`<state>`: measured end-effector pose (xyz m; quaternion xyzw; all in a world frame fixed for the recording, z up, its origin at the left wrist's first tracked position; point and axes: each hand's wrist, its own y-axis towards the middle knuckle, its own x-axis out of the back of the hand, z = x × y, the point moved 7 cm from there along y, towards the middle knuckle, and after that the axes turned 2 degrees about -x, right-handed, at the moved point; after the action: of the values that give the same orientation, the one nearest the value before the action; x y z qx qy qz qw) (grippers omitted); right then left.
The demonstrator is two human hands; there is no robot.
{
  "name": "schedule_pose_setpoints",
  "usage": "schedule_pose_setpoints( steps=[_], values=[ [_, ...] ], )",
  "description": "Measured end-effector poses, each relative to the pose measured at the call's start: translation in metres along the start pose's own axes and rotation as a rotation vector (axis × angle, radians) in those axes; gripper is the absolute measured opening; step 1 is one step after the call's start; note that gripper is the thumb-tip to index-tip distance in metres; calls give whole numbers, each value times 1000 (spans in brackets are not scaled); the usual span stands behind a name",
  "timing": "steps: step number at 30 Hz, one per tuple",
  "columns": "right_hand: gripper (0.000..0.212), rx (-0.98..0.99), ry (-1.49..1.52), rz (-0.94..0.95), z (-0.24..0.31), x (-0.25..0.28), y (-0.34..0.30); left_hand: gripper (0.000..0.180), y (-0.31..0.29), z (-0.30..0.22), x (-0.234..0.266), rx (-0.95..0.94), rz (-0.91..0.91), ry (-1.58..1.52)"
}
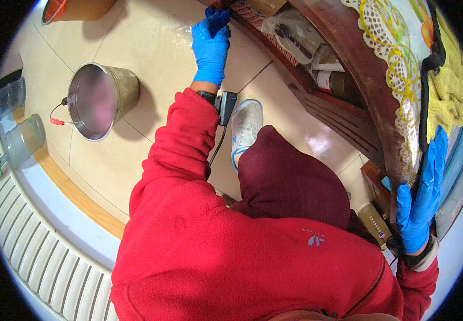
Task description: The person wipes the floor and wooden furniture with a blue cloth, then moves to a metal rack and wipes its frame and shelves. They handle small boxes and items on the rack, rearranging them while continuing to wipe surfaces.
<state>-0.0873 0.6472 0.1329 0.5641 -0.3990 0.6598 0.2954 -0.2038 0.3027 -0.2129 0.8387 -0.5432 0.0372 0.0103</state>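
Note:
My left hand [210,49], in a blue glove, reaches far forward and down to the beige tiled floor [151,43]. Its fingers are closed on a small dark blue cloth [219,16] pressed against the tile by the foot of a wooden table [370,80]. The tile beside it looks wet. My right hand [421,198], also gloved in blue, lies flat with fingers stretched along the table's edge, holding nothing. A small black device hangs on a cable at my left wrist [226,104]. My bent knee in dark red trousers [290,182] and a white shoe [246,125] are below.
A metal bucket [103,99] stands on the floor to the left. Clear plastic jars [22,139] and a white radiator [38,257] line the left wall. The table's lower shelf [306,43] holds bags and tins. A yellow cloth [448,91] lies on the tabletop.

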Motion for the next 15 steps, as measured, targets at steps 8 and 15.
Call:
schedule_pose_setpoints(
  steps=[8,15],
  values=[
    [66,16,0,-37,2,1,2,41,-13,-19,-47,-583,148,725],
    [64,10,5,-51,1,-2,1,45,-97,-27,-82,-265,468,741]
  ],
)
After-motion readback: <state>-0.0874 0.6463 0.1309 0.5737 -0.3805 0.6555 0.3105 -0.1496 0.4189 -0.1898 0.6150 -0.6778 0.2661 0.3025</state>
